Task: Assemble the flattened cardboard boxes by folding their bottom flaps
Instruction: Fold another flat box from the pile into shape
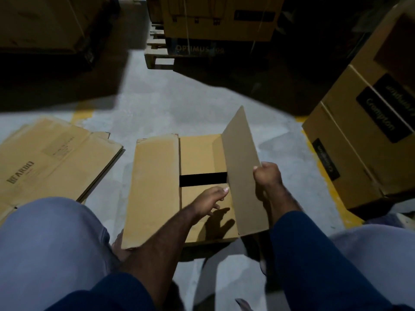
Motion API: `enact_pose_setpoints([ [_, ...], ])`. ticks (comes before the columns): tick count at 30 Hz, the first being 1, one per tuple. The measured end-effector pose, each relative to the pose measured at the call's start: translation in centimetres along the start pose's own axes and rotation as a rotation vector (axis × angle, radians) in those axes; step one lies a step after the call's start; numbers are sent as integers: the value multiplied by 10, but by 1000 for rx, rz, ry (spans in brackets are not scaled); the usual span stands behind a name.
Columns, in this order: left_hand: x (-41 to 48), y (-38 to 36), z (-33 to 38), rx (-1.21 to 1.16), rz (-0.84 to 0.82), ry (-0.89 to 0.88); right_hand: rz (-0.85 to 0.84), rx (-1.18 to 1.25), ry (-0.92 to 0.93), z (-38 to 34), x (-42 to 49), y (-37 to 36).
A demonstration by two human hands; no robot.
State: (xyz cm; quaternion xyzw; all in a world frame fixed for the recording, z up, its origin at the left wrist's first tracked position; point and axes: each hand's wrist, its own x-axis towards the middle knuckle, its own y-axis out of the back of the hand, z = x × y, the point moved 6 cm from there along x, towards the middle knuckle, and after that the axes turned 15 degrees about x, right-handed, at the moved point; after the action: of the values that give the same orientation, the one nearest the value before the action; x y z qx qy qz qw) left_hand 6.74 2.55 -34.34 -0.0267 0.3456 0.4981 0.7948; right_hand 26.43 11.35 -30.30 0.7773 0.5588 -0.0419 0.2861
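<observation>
Flap [244, 167] between right fingers [269, 169]

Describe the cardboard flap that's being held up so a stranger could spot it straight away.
On the grey concrete floor, find the brown cardboard box at the centre. Its long right-hand flap is gripped by the right hand. It alone stands up; the other flaps lie flat.

We see a grey concrete floor [170, 104], lit in the middle and in shadow toward the far side, with a yellow line [327, 176] painted along its right. At the centre, directly on it, sits the box [155, 187]. To the left, apart from it, a pile of flattened boxes [56, 158] lies flat. Farther off stands a wooden pallet [157, 52], and stacked cartons [359, 142] stand at the right, over the yellow line.
</observation>
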Motion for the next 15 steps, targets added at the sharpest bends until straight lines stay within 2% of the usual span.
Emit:
enact_pose_setpoints([
  [3, 5, 4, -8, 37, 37, 4, -41, 128, -45, -5, 11, 2],
  [6, 11, 8, -28, 208, 53, 32, -85, 191, -100, -1, 18, 0],
  [8, 14, 14, -47, 316, 53, 83, 122, -20, -22, 2, 23, 12],
  [10, 14, 21, -62, 354, 68, 133, 388, -357, 159, -7, 16, 20],
  [11, 14, 26, -66, 363, 85, 148, 446, -458, 256, -11, 9, 16],
  [13, 15, 33, -68, 363, 129, 158, 382, -504, 382, -10, -3, -4],
  [15, 16, 37, -66, 344, 165, 154, 264, -540, 404, 4, -10, -25],
])
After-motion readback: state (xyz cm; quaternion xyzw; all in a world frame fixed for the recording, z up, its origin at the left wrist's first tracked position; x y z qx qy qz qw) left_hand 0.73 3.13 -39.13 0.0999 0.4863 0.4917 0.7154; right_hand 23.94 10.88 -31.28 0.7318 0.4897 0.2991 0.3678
